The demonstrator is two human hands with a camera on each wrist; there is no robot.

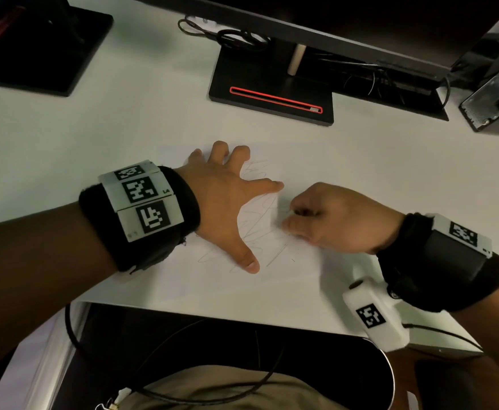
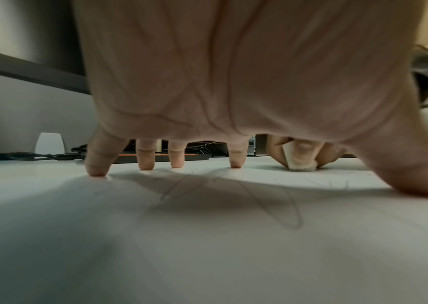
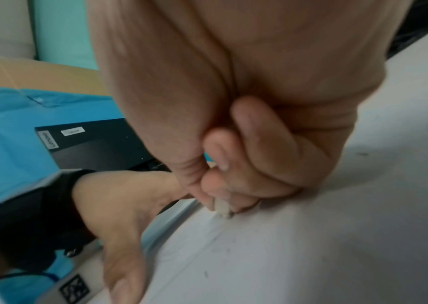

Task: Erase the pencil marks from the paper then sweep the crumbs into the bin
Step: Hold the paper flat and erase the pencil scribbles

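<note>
I'm mid-erase: left hand (image 1: 227, 199) spread flat, pinning the paper (image 1: 286, 279) on the bench; right hand (image 1: 334, 220) pinches eraser (image 2: 301, 162) on scribbles (image 1: 257, 226) beside the left thumb. Next: keep rubbing; sweeping comes later.

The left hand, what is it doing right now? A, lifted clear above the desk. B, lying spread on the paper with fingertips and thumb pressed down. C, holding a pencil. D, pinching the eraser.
B: the left hand is splayed on the paper, fingertips down, while the right hand pinches the eraser.
</note>
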